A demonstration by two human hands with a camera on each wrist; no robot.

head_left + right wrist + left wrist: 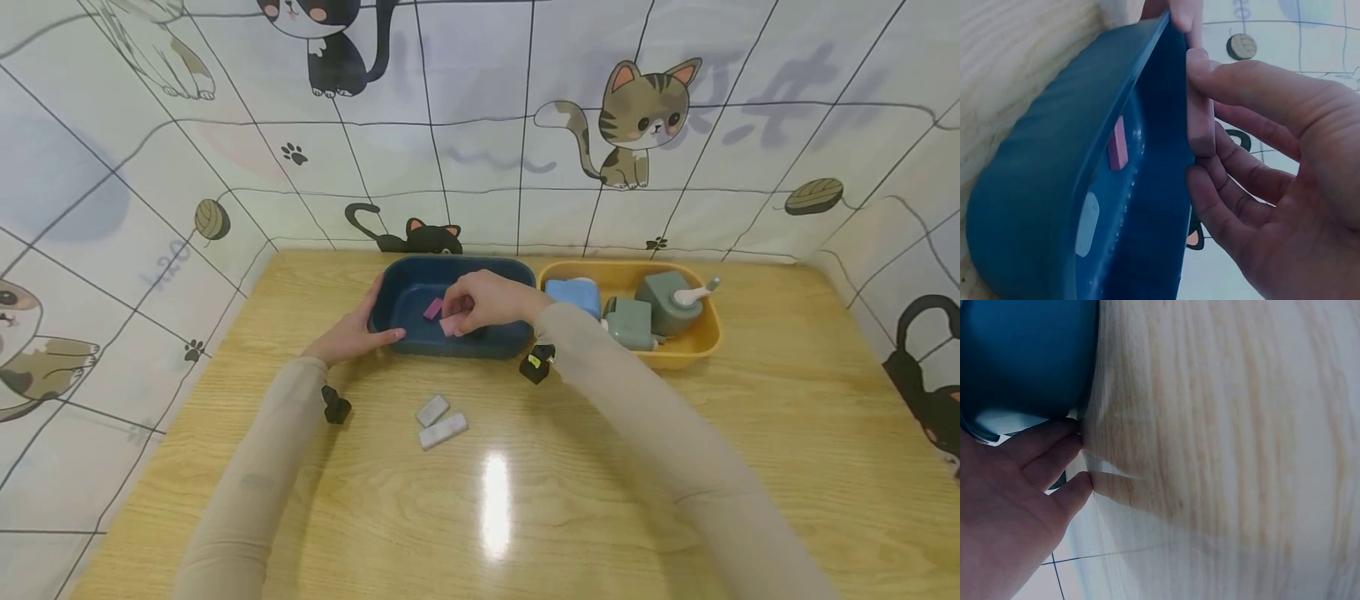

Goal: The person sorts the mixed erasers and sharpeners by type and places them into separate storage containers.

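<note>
A dark blue plastic bin (450, 348) stands near the back of the table. My left hand (347, 332) rests at its left end, thumb along the near wall and fingers fairly straight against the outside. Above the bin my right hand (491, 297) pinches a pale pink block (1200, 112) between thumb and fingers. Inside the bin lies a darker pink block (1118, 145); a pale oblong (1088, 225) also shows there, its kind unclear. Two whitish blocks, one short (432, 411) and one longer (443, 431), lie on the table in front of the bin.
Right beside the blue bin is a yellow bin (678, 360) holding a blue container (573, 296) and grey-green bottles (667, 304), one with a white pump. A cat-patterned wall covering (480, 158) rises behind the wooden table (585, 500).
</note>
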